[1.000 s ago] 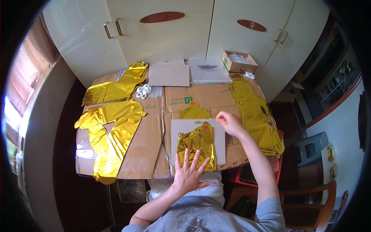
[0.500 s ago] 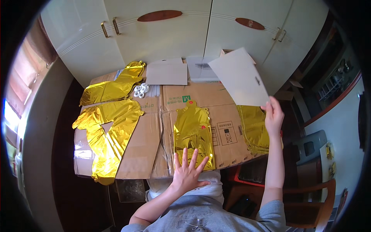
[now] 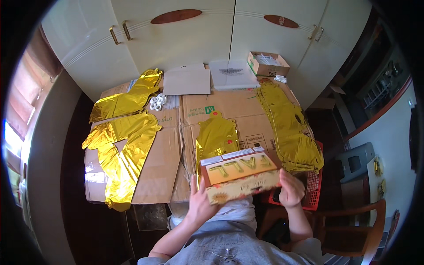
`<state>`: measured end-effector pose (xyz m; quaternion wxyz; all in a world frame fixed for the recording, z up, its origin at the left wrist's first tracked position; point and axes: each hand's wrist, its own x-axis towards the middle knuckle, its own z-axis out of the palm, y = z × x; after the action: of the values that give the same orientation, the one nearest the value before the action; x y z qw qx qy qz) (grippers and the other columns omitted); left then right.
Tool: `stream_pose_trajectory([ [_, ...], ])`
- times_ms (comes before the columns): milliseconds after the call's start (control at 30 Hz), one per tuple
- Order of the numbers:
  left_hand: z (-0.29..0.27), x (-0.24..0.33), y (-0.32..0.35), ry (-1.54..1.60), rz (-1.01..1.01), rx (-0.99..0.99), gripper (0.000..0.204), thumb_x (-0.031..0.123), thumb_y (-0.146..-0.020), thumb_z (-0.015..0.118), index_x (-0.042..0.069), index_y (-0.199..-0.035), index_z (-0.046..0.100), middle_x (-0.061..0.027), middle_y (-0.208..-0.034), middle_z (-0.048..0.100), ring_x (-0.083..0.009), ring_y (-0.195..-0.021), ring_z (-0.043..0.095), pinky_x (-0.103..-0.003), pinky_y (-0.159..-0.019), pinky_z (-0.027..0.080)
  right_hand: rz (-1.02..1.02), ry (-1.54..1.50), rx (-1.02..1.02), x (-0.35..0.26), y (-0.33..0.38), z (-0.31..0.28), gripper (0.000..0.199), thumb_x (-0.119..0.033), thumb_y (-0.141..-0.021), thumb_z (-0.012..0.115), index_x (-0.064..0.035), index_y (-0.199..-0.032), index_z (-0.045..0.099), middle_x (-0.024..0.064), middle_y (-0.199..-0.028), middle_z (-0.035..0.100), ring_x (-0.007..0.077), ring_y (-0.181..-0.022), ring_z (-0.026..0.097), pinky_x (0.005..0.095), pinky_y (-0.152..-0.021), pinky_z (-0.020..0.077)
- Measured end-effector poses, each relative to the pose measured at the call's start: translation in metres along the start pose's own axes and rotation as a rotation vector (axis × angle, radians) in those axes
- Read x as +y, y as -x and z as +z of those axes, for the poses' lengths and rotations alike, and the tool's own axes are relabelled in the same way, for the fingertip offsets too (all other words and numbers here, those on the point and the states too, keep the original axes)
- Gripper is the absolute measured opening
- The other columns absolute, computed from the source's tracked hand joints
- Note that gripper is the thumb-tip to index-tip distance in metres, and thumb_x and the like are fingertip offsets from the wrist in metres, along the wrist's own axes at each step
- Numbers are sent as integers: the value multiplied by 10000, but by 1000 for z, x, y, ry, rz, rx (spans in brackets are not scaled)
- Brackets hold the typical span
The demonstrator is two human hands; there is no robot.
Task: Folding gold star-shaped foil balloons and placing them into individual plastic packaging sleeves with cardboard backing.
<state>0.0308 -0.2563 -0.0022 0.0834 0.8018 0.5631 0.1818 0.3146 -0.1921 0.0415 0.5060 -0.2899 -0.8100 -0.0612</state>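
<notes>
A printed cardboard package card [image 3: 242, 170], orange and cream with pictured gold letters, is held low over the table's near edge. My left hand [image 3: 201, 206] grips its left end and my right hand [image 3: 291, 190] its right end. It appears bent along its length, with two printed panels at different angles. Beneath its far edge lies a flat gold foil balloon [image 3: 215, 134] with small red spots, its near part hidden by the card. To the right is a pile of flat gold foil balloons [image 3: 291, 132].
Two gold foil balloons [image 3: 126, 99] spread over the left of the flattened cardboard [image 3: 165, 154]. White ribbon rolls [image 3: 157, 102] lie beside thin white sticks [image 3: 173, 102]. Farther back are a grey card [image 3: 187, 82], a clear plastic sheet [image 3: 229, 77] and an open box [image 3: 268, 66]. A red basket [image 3: 314, 187] stands at right.
My right hand has brought the card from the back right down in front of me, and its printed side now shows. My left hand has left the middle balloon and taken the card's other end.
</notes>
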Motion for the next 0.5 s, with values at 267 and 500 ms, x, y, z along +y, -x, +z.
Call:
stream_pose_trajectory([
  [267, -39, -43, 43, 687, -427, 455, 372, 55, -887, 546, -5, -1254, 566, -232, -1312, 534, -384, -1277, 466, -450, -1068, 374, -113, -24, -289, -52, 51, 9, 146, -112, -773, 743, -95, -917, 725, 34, -967, 710, 223, -1007, 668, 327, -813, 588],
  [500, -44, -15, 4, 197, 51, 88, 542, 299, -848, 682, 51, -1310, 542, -178, -1395, 481, -397, -1336, 395, -490, -1095, 329, -85, -29, -381, -43, 64, 29, 150, -151, -789, 730, -120, -936, 733, 17, -1017, 708, 194, -1050, 651, 338, -862, 564],
])
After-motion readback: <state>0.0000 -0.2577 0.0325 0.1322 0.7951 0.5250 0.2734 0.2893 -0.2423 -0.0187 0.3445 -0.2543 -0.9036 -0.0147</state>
